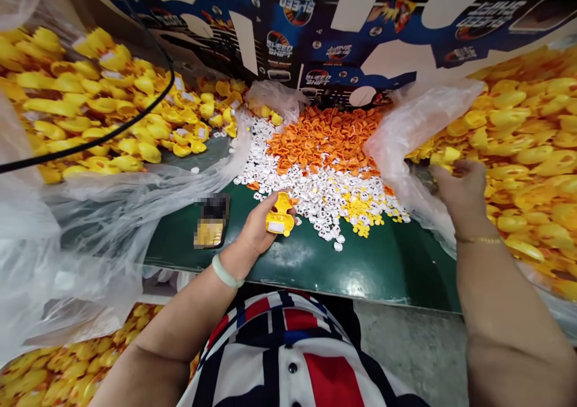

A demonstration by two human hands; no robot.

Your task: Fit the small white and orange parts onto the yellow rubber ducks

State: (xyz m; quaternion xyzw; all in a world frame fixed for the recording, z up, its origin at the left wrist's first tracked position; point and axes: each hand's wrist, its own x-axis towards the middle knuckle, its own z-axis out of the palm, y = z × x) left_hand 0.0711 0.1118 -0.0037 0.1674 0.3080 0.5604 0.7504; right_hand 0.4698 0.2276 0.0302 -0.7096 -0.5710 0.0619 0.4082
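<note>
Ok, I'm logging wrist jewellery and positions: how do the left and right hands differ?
The left hand holds a yellow rubber duck over the green table, while the right hand reaches into the bagged ducks. The left wrist wears a pale bangle; the right wrist, a thin gold bracelet. Both hands are bare.

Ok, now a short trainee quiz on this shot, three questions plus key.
1. What does the left hand hold?
2. True or false: the right hand wears a gold bracelet.
3. Which pile lies nearer the person's body: the orange pieces or the white pieces?

Key:
1. A yellow toy duck.
2. True.
3. The white pieces.
</note>
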